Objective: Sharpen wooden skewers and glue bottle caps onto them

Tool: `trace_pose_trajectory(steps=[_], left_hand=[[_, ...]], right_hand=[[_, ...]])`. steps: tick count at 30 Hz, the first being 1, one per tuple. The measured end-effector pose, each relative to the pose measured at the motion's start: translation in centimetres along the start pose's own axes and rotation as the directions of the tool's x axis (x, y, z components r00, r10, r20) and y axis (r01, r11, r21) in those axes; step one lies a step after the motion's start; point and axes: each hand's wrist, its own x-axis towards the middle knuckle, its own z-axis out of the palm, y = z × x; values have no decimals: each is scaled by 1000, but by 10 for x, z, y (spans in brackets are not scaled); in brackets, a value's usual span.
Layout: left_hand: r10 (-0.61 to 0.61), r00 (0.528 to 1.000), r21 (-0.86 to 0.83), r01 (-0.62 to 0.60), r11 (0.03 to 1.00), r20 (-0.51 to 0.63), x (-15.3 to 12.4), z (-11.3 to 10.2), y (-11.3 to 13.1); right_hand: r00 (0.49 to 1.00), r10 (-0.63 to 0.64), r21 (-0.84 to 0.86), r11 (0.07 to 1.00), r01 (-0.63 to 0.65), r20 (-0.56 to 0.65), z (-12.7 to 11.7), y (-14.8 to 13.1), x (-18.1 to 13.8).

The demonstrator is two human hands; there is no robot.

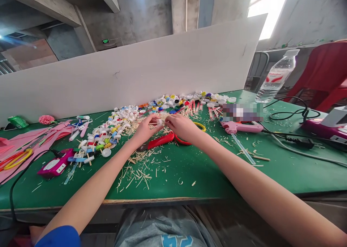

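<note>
Over the middle of the green table, my left hand [146,129] pinches a small whitish bottle cap [159,122] between thumb and fingers. Close beside it, my right hand [180,126] has its fingers curled together; whatever is in them is hidden. Just below both hands lie a red-handled cutter [159,141] and scissors [183,141] with red and yellow handles, partly covered by my right hand. Thin wooden sticks and shavings [138,174] are scattered under my left hand. A heap of coloured bottle caps, some with sticks attached [108,135], spreads to the left.
More loose caps [173,100] line the white panel [135,73] at the back. On the right are a pink glue gun [241,127], cables and a tilted-looking water bottle [278,75]. A magenta device [56,164] and pink cloth [35,140] lie on the left.
</note>
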Motion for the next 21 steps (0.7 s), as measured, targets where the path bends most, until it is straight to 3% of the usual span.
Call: trace_pose_trajectory(steps=[4, 7, 16, 21], left_hand=[[-39, 995, 5, 39, 999, -96, 2, -8, -4], [-52, 988, 77, 64, 995, -148, 3, -15, -10], [-64, 968, 137, 99, 986, -242, 3, -25, -16], [-95, 968, 145, 131, 981, -234, 1, -25, -11]], right_hand=[[988, 151, -145, 977, -154, -32, -12, 9, -3], [981, 190, -174, 966, -193, -29, -19, 11, -4], [983, 15, -72, 997, -2, 185, -1, 16, -6], [971, 68, -145, 989, -35, 229, 0, 18, -10]])
